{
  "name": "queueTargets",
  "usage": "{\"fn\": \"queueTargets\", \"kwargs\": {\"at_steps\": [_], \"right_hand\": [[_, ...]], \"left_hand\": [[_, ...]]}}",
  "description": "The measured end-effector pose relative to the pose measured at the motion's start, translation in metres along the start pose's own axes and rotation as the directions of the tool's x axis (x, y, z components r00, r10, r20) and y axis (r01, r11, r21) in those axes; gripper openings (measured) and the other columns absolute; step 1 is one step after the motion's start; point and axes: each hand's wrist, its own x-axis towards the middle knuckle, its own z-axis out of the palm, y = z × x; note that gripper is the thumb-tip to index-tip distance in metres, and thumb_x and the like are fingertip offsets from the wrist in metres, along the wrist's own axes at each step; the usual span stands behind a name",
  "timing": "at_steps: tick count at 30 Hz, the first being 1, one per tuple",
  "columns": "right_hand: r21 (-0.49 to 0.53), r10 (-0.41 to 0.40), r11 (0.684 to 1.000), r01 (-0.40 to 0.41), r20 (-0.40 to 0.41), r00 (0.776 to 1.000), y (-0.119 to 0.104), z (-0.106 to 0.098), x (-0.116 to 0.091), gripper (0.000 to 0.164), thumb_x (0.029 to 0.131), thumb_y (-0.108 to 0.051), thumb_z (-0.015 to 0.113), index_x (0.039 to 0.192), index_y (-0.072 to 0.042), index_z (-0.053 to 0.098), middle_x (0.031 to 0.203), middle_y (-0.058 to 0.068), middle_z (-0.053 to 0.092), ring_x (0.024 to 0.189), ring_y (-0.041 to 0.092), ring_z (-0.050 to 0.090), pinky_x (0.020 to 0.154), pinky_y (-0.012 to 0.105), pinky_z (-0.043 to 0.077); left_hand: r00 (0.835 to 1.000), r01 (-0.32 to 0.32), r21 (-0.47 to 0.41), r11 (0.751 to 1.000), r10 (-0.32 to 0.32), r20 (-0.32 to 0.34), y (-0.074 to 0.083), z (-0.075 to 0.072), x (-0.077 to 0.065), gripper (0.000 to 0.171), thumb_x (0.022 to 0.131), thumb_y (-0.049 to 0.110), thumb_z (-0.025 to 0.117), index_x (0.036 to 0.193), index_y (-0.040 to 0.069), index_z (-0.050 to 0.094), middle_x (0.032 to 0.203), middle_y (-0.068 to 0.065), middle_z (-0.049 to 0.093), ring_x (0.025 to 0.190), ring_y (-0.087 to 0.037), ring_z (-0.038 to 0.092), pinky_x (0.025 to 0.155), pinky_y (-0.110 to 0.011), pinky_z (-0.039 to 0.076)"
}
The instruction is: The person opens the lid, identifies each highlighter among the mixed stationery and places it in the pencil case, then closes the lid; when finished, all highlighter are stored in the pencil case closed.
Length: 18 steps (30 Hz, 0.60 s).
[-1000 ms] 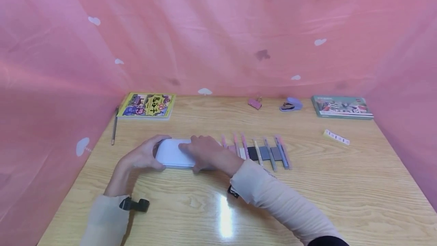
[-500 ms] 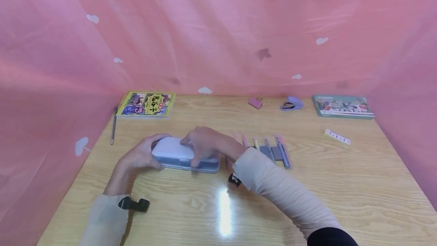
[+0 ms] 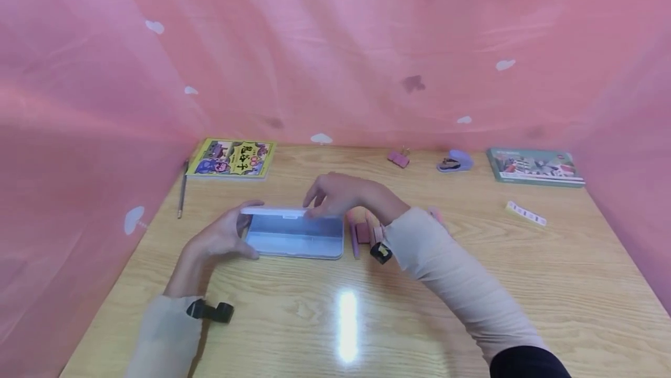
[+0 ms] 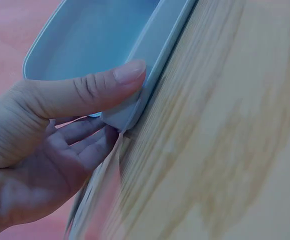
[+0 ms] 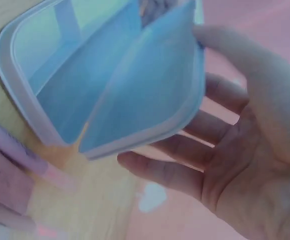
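Observation:
A pale blue pencil case [image 3: 299,245] lies on the wooden table with its lid [image 3: 269,211] raised at a steep angle, hinged along the far side. Inside, a long divider shows and the floor looks bare. My left hand [image 3: 225,239] grips the case's left end; in the left wrist view the thumb [image 4: 105,87] presses over the near rim with fingers behind. My right hand [image 3: 338,194] pinches the lid's free edge near its right end. In the right wrist view the thumb is at that edge and the fingers [image 5: 175,175] spread behind the lid.
Right of the case lie a pink pen [image 3: 355,241], a pink block [image 3: 363,233] and more pens, partly under my right forearm. Along the back are a yellow book [image 3: 230,158], a pink binder clip [image 3: 399,159], a purple stapler [image 3: 455,161] and a green box [image 3: 536,167]. A pencil [image 3: 182,191] lies left.
The lid was down a second ago, then partly lifted; now it stands raised with the inside showing. My right hand has moved up and away with it. The left hand keeps its grip.

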Motion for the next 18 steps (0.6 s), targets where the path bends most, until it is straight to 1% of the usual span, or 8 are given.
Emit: {"fn": "queueTargets", "kwargs": {"at_steps": [3,6,10,12,15,18], "right_hand": [[-0.050,-0.024,0.999,0.020,-0.074,0.997,0.003,-0.007,-0.006,0.026,0.093,-0.027,0.059,0.110,-0.010,0.070,0.108,0.002,0.069,0.097,0.012,0.064,0.087,0.028,0.054],[-0.082,-0.046,0.996,0.035,-0.139,0.989,0.005,-0.009,-0.007,0.025,0.096,-0.021,0.054,0.109,-0.007,0.070,0.106,0.003,0.069,0.092,0.011,0.064,0.084,0.027,0.054],[-0.076,-0.036,0.997,0.021,-0.209,0.977,0.007,-0.009,-0.003,0.024,0.097,-0.018,0.052,0.104,-0.006,0.072,0.099,0.004,0.070,0.079,0.013,0.061,0.076,0.028,0.054],[-0.064,-0.017,0.998,0.001,-0.247,0.969,0.010,-0.008,-0.001,0.024,0.097,-0.019,0.052,0.102,-0.006,0.072,0.097,0.004,0.070,0.078,0.013,0.060,0.074,0.029,0.053],[-0.051,0.025,0.998,-0.044,-0.327,0.945,0.018,-0.008,0.004,0.025,0.097,-0.020,0.052,0.103,-0.005,0.072,0.098,0.005,0.070,0.083,0.015,0.062,0.077,0.030,0.054],[-0.017,0.089,0.994,-0.106,-0.425,0.901,0.026,-0.007,0.010,0.025,0.096,-0.018,0.053,0.105,-0.003,0.071,0.104,0.009,0.069,0.091,0.018,0.063,0.081,0.032,0.055]], "left_hand": [[1.000,-0.013,-0.011,1.000,0.013,-0.004,0.002,-0.002,-0.002,0.116,0.049,0.010,0.090,0.147,0.022,0.028,0.154,-0.003,0.026,0.142,-0.029,0.020,0.118,-0.046,0.017],[1.000,-0.023,-0.040,0.999,0.023,0.004,0.003,-0.005,-0.003,0.116,0.051,0.010,0.089,0.147,0.027,0.027,0.154,0.001,0.026,0.142,-0.025,0.021,0.118,-0.046,0.017],[0.999,-0.047,-0.081,0.996,0.048,0.001,0.000,-0.006,-0.004,0.111,0.056,0.009,0.087,0.148,0.024,0.026,0.151,-0.005,0.032,0.140,-0.029,0.027,0.116,-0.046,0.023],[0.998,-0.063,-0.088,0.994,0.062,-0.009,-0.001,-0.005,-0.003,0.109,0.059,0.007,0.086,0.149,0.020,0.025,0.149,-0.009,0.035,0.138,-0.031,0.031,0.115,-0.046,0.025],[0.997,-0.075,-0.093,0.993,0.074,-0.021,-0.002,-0.005,-0.002,0.110,0.061,0.003,0.084,0.150,0.019,0.022,0.147,-0.011,0.037,0.137,-0.032,0.033,0.115,-0.045,0.027],[0.997,-0.068,-0.109,0.992,0.065,-0.031,-0.001,-0.005,-0.002,0.116,0.061,0.000,0.083,0.152,0.024,0.014,0.148,-0.011,0.035,0.136,-0.033,0.034,0.113,-0.042,0.030]]}}
